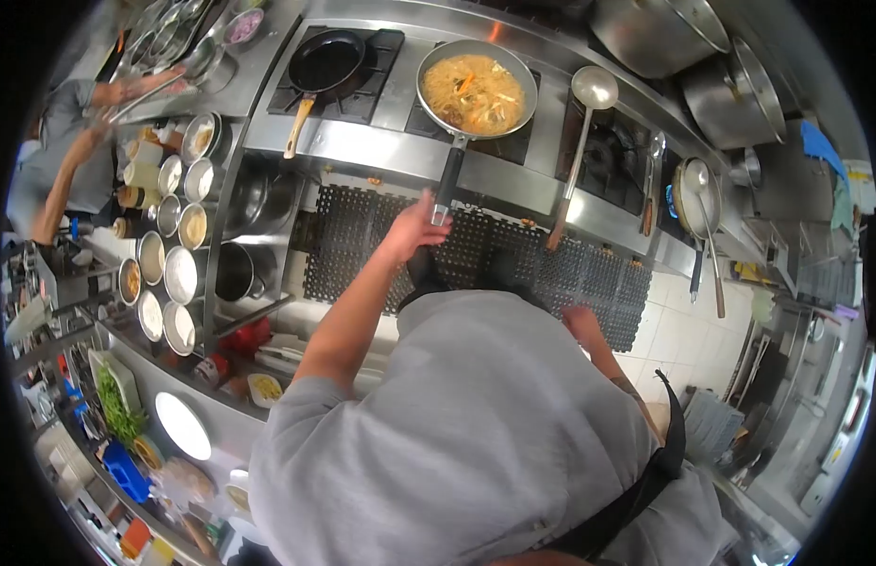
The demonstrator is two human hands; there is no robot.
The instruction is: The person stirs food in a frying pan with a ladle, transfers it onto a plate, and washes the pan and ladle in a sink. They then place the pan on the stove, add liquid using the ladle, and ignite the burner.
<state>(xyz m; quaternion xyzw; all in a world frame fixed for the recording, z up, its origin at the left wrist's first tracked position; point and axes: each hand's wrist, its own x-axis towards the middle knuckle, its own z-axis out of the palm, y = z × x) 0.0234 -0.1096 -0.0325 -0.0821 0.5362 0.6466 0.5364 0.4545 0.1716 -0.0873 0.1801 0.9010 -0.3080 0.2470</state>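
Pan point(476, 46) sits beyond the half-open left hand point(415, 229), handle point(449, 177) end at its fingers point(426, 203); cannot tell the state of the right hand point(580, 324).

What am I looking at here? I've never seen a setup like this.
There is no machine: one camera worn on a person's head looks forward and down, and the picture curves at its edges. The grey shirt is the wearer's. The left hand is at the end of the handle of a pan with food in it; how firmly it grips is unclear. The right hand is beside the body; nothing shows in it. A black pan and a ladle also lie on the stove.
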